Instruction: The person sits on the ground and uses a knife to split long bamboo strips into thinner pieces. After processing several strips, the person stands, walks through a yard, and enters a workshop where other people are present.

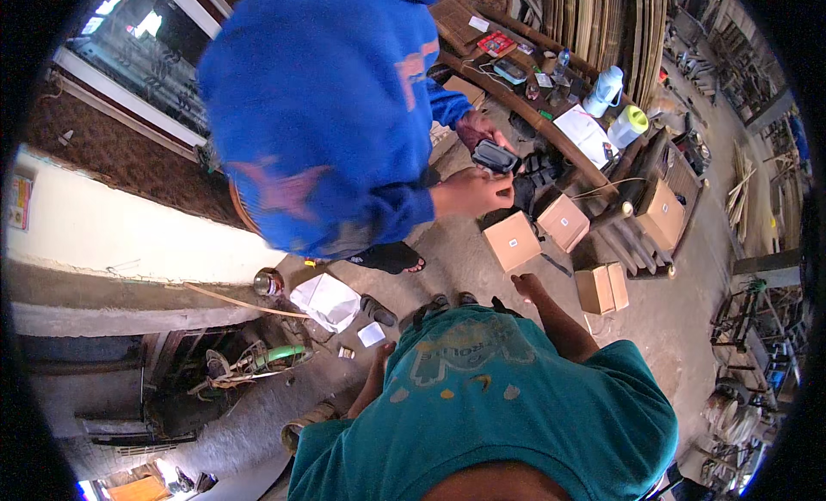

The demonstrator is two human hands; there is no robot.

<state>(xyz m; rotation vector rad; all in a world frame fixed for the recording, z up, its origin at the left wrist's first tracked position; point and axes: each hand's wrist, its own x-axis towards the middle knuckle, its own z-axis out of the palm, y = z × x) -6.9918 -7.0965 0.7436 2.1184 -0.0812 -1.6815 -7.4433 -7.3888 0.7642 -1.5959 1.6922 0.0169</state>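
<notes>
My right hand (528, 287) hangs low at my side with its fingers curled in and nothing seen in them. Nearest to it are a brown cardboard box (513, 242) and a second cardboard box (602, 289) on the floor. My left hand (384, 355) hangs by my other side, close to a small white card (371, 334); its fingers are too small and dark to make out. Facing me, a person in a blue hoodie (318, 114) holds a black, rounded device or case (495, 157) in both hands.
Another box (564, 223) sits beside black straps, and one more box (662, 215) rests on a bamboo bench (624, 243). The table carries papers (583, 132), a light-blue jug (605, 90) and a green-lidded container (629, 126). A white bag (325, 301) and sandals (377, 310) lie at left.
</notes>
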